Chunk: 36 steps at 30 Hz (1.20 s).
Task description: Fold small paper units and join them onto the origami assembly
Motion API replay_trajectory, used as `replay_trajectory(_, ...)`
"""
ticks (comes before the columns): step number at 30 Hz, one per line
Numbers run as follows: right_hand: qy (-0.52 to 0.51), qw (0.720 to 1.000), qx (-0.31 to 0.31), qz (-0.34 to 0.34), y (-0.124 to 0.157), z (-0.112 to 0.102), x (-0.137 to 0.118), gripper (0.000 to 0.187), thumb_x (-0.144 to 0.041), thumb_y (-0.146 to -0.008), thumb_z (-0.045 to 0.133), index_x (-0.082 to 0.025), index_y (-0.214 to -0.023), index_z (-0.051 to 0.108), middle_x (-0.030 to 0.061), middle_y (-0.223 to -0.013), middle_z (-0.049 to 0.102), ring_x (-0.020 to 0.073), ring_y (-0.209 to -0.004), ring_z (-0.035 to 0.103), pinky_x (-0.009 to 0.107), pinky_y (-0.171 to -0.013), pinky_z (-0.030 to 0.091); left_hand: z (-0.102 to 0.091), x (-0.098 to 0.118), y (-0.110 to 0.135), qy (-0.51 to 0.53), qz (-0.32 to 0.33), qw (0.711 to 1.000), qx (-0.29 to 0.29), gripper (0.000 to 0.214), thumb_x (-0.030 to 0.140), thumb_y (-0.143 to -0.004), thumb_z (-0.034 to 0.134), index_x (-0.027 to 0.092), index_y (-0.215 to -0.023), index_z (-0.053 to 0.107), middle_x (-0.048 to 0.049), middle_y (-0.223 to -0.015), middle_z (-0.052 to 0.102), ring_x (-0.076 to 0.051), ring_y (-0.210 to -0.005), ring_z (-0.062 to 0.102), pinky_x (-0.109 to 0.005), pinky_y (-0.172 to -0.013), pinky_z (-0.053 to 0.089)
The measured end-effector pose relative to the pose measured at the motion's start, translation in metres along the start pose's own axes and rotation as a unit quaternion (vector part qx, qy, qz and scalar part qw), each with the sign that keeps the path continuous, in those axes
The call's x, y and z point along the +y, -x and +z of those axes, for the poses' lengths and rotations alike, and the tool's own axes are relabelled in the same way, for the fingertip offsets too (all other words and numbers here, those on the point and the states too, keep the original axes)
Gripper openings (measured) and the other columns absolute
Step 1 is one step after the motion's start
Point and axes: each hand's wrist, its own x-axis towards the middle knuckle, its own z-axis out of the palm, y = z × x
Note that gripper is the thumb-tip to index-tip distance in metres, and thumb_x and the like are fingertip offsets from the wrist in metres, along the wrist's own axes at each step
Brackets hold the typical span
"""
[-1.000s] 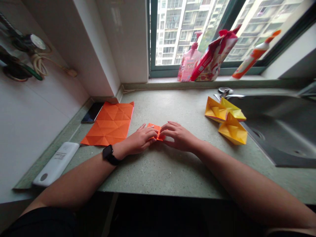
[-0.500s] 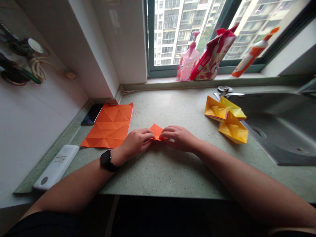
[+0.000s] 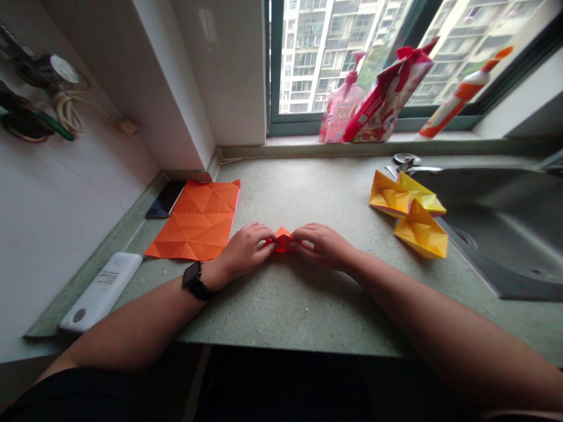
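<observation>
A small folded orange paper piece (image 3: 282,240) lies on the green speckled counter (image 3: 299,305) between my two hands. My left hand (image 3: 244,252), with a black watch on the wrist, pinches its left side with curled fingers. My right hand (image 3: 323,245) pinches its right side the same way. Most of the piece is hidden under my fingertips; only a small peaked middle shows.
A creased orange sheet (image 3: 197,220) lies to the left, next to a dark phone (image 3: 165,200) and a white remote (image 3: 102,291). Folded yellow paper shapes (image 3: 411,214) sit to the right, beside a steel sink (image 3: 505,223). Scissors (image 3: 404,161), a pink pump bottle (image 3: 341,108), a red pouch (image 3: 387,94) and an orange bottle (image 3: 461,97) stand along the window.
The orange piece has been folded smaller; a second ago it lay flatter and wider. Both hands have closed in on it from either side.
</observation>
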Motion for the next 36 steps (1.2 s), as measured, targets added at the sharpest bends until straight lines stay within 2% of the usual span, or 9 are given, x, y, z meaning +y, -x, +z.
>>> replay_trajectory(2,0.003,1.0,-0.002,0.012,-0.002,0.002,-0.001,0.017,-0.028,-0.106,0.059,-0.024,-0.092,0.068,0.0023,-0.082,0.073,0.0176,-0.076,0.066,0.032,-0.077,0.049,0.002,-0.002,-0.002,-0.039,-0.015,0.999,0.004,0.009,0.022,-0.101,0.066,0.022,-0.101,0.074,-0.0041,-0.106,0.08,-0.023,-0.103,0.073,-0.058,-0.121,0.044)
replay_trajectory(5,0.009,0.999,-0.003,0.036,-0.004,0.004,-0.002,0.017,-0.029,-0.107,0.06,-0.024,-0.092,0.067,0.0031,-0.084,0.074,0.0185,-0.079,0.067,0.034,-0.08,0.048,0.005,-0.003,-0.005,-0.065,-0.039,0.997,0.009,0.007,0.025,-0.102,0.066,0.022,-0.102,0.073,-0.004,-0.108,0.08,-0.025,-0.106,0.072,-0.066,-0.124,0.037)
replay_trajectory(11,0.058,0.992,0.004,0.112,-0.009,0.009,-0.003,0.02,-0.03,-0.107,0.059,-0.024,-0.089,0.063,0.0043,-0.084,0.073,0.0204,-0.08,0.066,0.035,-0.078,0.044,0.012,-0.006,-0.01,-0.099,-0.06,0.993,0.015,0.008,0.028,-0.104,0.066,0.021,-0.103,0.07,-0.0063,-0.113,0.077,-0.027,-0.112,0.068,-0.069,-0.125,0.033)
replay_trajectory(15,0.077,0.986,0.024,0.148,-0.012,0.013,-0.005,0.016,-0.03,-0.105,0.062,-0.024,-0.09,0.064,0.0055,-0.089,0.075,0.0231,-0.086,0.068,0.036,-0.08,0.046,0.015,-0.007,-0.012,-0.124,-0.076,0.989,0.016,0.012,0.033,-0.104,0.067,0.021,-0.104,0.07,-0.0078,-0.121,0.074,-0.029,-0.119,0.065,-0.069,-0.126,0.033)
replay_trajectory(18,0.074,0.981,0.046,0.171,-0.014,0.017,-0.005,0.006,-0.029,-0.103,0.065,-0.024,-0.104,0.069,0.007,-0.1,0.079,0.0247,-0.093,0.07,0.038,-0.085,0.049,0.016,-0.008,-0.012,-0.141,-0.084,0.986,0.015,0.014,0.034,-0.104,0.069,0.021,-0.106,0.069,-0.0091,-0.127,0.072,-0.03,-0.122,0.064,-0.067,-0.126,0.034)
replay_trajectory(21,0.069,0.98,0.059,0.175,-0.015,0.021,-0.002,0.02,-0.027,-0.1,0.067,-0.023,-0.12,0.07,0.0087,-0.109,0.079,0.0255,-0.098,0.07,0.04,-0.089,0.05,0.017,-0.01,-0.012,-0.154,-0.088,0.984,0.016,0.016,0.034,-0.103,0.071,0.021,-0.111,0.068,-0.0093,-0.127,0.071,-0.031,-0.124,0.064,-0.066,-0.125,0.036)
replay_trajectory(25,0.087,0.981,0.078,0.155,-0.016,0.025,0.002,0.027,-0.026,-0.097,0.07,-0.025,-0.124,0.073,0.0101,-0.117,0.074,0.0263,-0.102,0.068,0.041,-0.091,0.051,0.015,-0.011,-0.01,-0.165,-0.045,0.985,0.03,0.023,0.031,-0.104,0.069,0.02,-0.124,0.068,-0.0124,-0.136,0.068,-0.031,-0.131,0.061,-0.06,-0.124,0.042)
replay_trajectory(30,0.111,0.981,0.073,0.141,-0.017,0.024,0.001,0.007,-0.029,-0.098,0.072,-0.027,-0.101,0.079,0.0096,-0.12,0.072,0.0261,-0.102,0.065,0.041,-0.09,0.049,0.013,-0.008,-0.006,-0.171,0.054,0.984,-0.006,0.016,0.026,-0.108,0.062,0.025,-0.118,0.074,-0.0089,-0.146,0.066,-0.03,-0.137,0.059,-0.062,-0.129,0.036)
replay_trajectory(36,0.113,0.981,0.045,0.148,-0.015,0.018,-0.002,0.011,-0.034,-0.1,0.072,-0.027,-0.105,0.08,0.0102,-0.124,0.072,0.028,-0.109,0.065,0.044,-0.095,0.049,0.015,-0.012,-0.006,-0.149,0.054,0.987,-0.039,0.019,0.028,-0.111,0.059,0.025,-0.124,0.073,-0.0064,-0.137,0.074,-0.029,-0.135,0.063,-0.061,-0.126,0.039)
